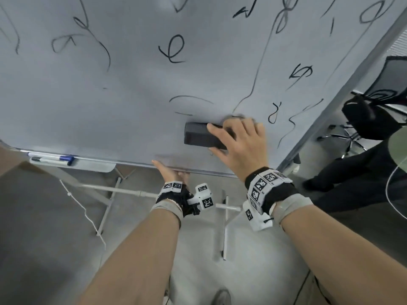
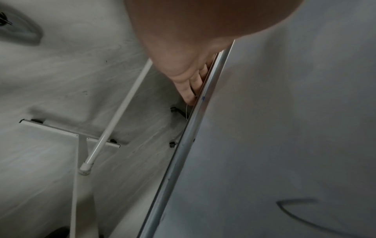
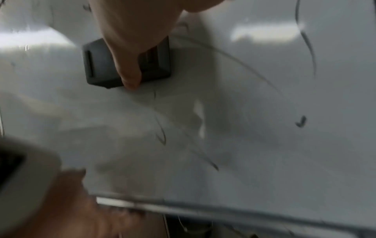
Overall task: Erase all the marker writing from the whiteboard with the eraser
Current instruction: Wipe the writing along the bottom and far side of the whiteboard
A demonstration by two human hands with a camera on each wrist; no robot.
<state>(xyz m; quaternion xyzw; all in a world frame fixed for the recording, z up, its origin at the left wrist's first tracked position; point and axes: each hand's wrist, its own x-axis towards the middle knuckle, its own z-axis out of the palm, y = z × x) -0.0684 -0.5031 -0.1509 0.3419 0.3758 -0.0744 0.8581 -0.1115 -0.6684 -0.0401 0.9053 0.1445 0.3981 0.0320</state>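
Note:
A whiteboard [image 1: 110, 106] fills the head view, with black marker scribbles [image 1: 174, 49] across its top and right side. My right hand [image 1: 240, 142] grips a dark grey block eraser [image 1: 198, 136] and holds it flat against the lower right of the board; the right wrist view shows the eraser [image 3: 97, 64] under my fingers [image 3: 130, 64], with faint strokes beside it. My left hand [image 1: 169, 170] grips the board's bottom frame edge [image 1: 132, 162]; in the left wrist view its fingers [image 2: 189, 87] curl behind the metal rail [image 2: 191, 132].
A marker tray [image 1: 72, 164] with blue-capped markers [image 1: 55, 159] hangs at the board's lower left. The white stand legs [image 1: 224, 227] and a loose cord [image 1: 88, 216] lie on the grey floor. A black office chair [image 1: 374, 106] and a person in dark clothes [image 1: 363, 177] are at right.

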